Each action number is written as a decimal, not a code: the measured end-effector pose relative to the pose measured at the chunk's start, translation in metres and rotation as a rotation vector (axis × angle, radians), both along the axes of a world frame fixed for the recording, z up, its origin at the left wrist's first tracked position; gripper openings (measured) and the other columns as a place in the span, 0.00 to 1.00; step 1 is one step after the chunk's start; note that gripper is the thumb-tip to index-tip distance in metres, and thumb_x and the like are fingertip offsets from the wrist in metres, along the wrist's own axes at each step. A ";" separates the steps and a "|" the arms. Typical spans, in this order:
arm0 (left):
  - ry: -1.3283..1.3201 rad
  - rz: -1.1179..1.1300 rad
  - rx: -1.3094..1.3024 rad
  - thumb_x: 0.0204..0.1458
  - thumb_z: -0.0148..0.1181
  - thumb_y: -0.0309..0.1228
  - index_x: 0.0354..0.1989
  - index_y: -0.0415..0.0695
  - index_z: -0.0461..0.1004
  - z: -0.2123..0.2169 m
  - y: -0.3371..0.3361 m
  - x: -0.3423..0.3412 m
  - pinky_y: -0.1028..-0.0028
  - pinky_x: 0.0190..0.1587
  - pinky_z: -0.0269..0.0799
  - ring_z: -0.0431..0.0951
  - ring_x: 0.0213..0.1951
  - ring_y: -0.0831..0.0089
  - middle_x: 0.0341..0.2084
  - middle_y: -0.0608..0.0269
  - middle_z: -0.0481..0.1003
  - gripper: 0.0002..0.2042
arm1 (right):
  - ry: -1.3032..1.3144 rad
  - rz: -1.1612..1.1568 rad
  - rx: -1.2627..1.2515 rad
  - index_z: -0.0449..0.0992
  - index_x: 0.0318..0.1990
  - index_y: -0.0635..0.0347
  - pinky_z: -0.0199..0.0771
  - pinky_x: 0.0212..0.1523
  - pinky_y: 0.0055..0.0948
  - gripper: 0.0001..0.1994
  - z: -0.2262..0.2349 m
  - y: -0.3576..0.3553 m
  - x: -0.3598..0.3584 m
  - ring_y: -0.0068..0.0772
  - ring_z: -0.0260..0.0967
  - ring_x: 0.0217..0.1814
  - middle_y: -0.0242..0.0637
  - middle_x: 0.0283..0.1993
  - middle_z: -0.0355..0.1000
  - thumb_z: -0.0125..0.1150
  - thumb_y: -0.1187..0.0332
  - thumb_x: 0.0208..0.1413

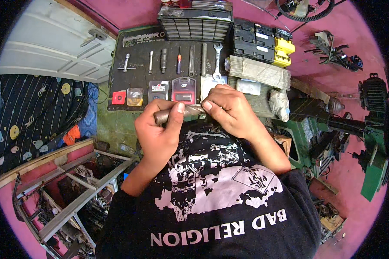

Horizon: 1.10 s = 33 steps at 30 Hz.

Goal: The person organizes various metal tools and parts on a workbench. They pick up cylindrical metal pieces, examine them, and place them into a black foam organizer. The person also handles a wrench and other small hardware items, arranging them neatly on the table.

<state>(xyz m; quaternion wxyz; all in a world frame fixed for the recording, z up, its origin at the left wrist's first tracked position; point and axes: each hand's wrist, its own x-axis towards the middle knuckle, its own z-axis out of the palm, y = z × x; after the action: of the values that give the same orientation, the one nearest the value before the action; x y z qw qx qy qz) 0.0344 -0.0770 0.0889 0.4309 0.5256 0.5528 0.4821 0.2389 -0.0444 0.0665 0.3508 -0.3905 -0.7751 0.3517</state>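
Note:
A thick metal drill bit with spiral flutes lies across both my hands, in front of my chest. My left hand is closed round its smooth shank, thumb on top. The fingers of my right hand pinch the fluted end, and the tip is hidden under them. Just beyond my hands, on a dark mat, lie a red-and-black packaged item and a small dark package. An open-ended wrench lies beyond my right hand, its lower end on a pale sheet.
Along the mat lie a T-handle tool, a screwdriver and several metal bars. A black drawer organiser stands behind. On the right are black and yellow cases and a green machine; a metal frame is lower left.

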 end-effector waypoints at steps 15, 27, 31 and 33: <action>0.047 -0.023 0.086 0.58 0.63 0.28 0.30 0.38 0.74 0.000 0.002 0.002 0.83 0.23 0.58 0.64 0.22 0.90 0.18 0.74 0.71 0.08 | 0.653 -0.003 -0.925 0.79 0.34 0.69 0.69 0.39 0.26 0.14 -0.015 -0.008 -0.011 0.24 0.69 0.33 0.33 0.30 0.75 0.53 0.65 0.62; -0.037 -0.036 -0.052 0.59 0.61 0.27 0.32 0.36 0.75 0.006 0.001 0.002 0.84 0.26 0.62 0.69 0.25 0.89 0.22 0.71 0.76 0.07 | 0.899 -0.008 -1.188 0.78 0.40 0.67 0.71 0.35 0.23 0.12 -0.016 -0.009 -0.012 0.25 0.71 0.32 0.35 0.30 0.75 0.53 0.67 0.60; -0.045 -0.086 -0.024 0.60 0.61 0.27 0.34 0.36 0.75 0.001 0.005 0.002 0.84 0.28 0.65 0.70 0.26 0.88 0.26 0.67 0.78 0.06 | 0.864 -0.063 -1.121 0.78 0.41 0.70 0.73 0.39 0.26 0.14 -0.026 -0.003 -0.007 0.28 0.73 0.34 0.38 0.33 0.76 0.52 0.66 0.62; -0.062 -0.119 -0.051 0.60 0.60 0.26 0.36 0.36 0.75 -0.007 0.009 -0.002 0.83 0.28 0.66 0.71 0.26 0.87 0.26 0.67 0.78 0.06 | 0.808 -0.089 -1.126 0.77 0.42 0.72 0.73 0.42 0.27 0.15 -0.030 0.007 0.006 0.29 0.73 0.36 0.39 0.35 0.77 0.51 0.66 0.63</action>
<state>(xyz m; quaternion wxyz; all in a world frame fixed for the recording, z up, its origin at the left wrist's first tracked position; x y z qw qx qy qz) 0.0328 -0.0676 0.0816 0.4887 0.5313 0.5192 0.4575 0.2446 -0.0373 0.0366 0.3702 -0.3829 -0.2666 0.8033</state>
